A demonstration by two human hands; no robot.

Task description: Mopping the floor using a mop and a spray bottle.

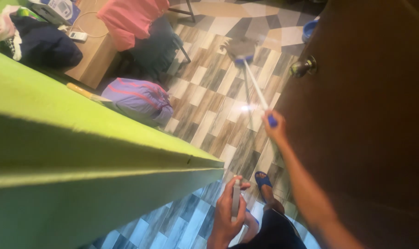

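My right hand (275, 127) grips the blue end of a long white mop handle (255, 85). The handle slants away to a grey mop head (239, 47) with a blue collar, resting on the tiled floor (209, 99) farther off. My left hand (228, 213) is low in the view, closed around a slim light-coloured phone (236, 198) held upright. Below my hands I see my feet in blue sandals (263, 180) on the tiles.
A bright green bed edge (80, 152) fills the left. A brown wooden door (371, 115) with a round knob (303, 68) stands on the right. A purple bag (138, 99) lies on the floor by a wooden desk (92, 57), with dark clothes and a pink cloth (128, 18).
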